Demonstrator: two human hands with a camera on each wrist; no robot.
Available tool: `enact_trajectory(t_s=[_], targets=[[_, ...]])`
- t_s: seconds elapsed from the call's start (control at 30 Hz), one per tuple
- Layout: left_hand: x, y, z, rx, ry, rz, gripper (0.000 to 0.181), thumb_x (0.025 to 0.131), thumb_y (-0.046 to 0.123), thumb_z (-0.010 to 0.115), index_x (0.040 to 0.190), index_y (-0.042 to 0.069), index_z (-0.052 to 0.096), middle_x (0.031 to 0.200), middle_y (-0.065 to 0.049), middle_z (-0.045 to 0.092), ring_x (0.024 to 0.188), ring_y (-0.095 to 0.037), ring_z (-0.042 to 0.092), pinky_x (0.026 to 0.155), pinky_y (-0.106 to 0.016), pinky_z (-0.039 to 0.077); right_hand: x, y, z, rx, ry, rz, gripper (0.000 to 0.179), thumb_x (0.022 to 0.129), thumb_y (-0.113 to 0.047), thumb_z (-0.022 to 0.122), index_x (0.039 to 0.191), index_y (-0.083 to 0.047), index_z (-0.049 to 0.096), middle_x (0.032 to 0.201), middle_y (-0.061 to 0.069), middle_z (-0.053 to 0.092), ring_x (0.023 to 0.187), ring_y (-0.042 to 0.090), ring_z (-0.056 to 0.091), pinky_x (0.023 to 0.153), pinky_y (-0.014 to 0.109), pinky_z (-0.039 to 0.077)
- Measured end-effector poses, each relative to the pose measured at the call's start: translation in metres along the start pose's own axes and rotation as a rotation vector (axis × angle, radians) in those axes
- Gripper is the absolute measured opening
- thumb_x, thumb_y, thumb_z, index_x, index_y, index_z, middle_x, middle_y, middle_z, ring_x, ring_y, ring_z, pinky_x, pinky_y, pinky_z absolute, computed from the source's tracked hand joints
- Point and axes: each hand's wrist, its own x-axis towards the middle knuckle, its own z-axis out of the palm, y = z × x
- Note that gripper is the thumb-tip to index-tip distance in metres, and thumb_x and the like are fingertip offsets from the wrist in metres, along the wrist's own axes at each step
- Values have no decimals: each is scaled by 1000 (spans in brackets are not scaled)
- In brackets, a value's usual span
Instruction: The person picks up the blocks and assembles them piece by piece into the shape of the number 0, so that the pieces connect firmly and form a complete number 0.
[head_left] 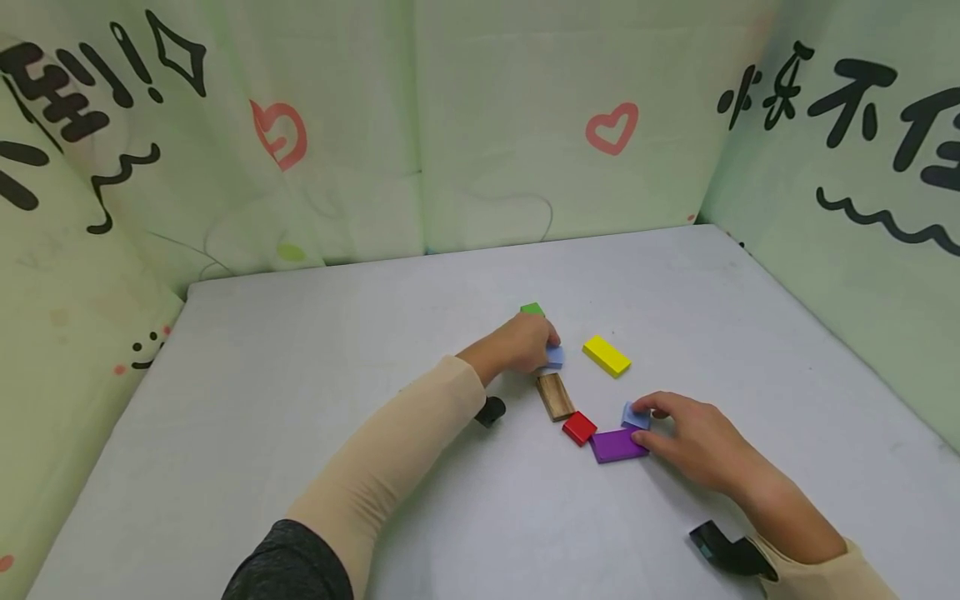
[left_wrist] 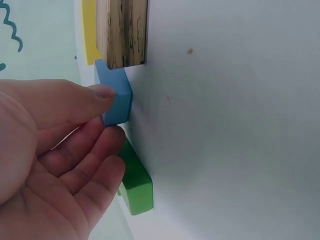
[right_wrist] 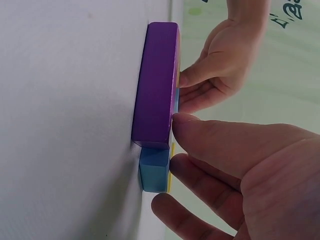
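In the head view my left hand (head_left: 522, 342) pinches a light blue block (head_left: 555, 357) between thumb and fingers. This block (left_wrist: 117, 92) stands between a green block (left_wrist: 136, 182) and a brown wood-grain block (left_wrist: 122, 32) in the left wrist view. My right hand (head_left: 693, 437) is at the near right, thumb tip at the edge of a purple block (right_wrist: 156, 85). Its index fingertip is right at a second light blue block (right_wrist: 154, 170), which sits against the purple block's end. The right thumb and fingers are spread apart, relaxed.
A red block (head_left: 580, 428) lies between the brown and purple blocks, forming a curved row. A yellow block (head_left: 607, 357) lies apart, inside the curve. Light green printed curtains (head_left: 480, 125) surround the white table (head_left: 300, 375) at the back and sides.
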Motion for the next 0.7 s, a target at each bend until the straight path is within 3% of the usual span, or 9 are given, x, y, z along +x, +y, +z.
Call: enact_trajectory(t_s=[0.7], targets=[[-7, -6, -6, -6, -20, 17, 38, 98, 14, 65, 136, 11, 63, 135, -3, 62, 112, -15, 56, 100, -29, 46, -1, 0, 0, 0, 4, 0, 39, 89, -22, 76, 122, -4, 65, 114, 19, 65, 106, 42, 59, 87, 60, 49]])
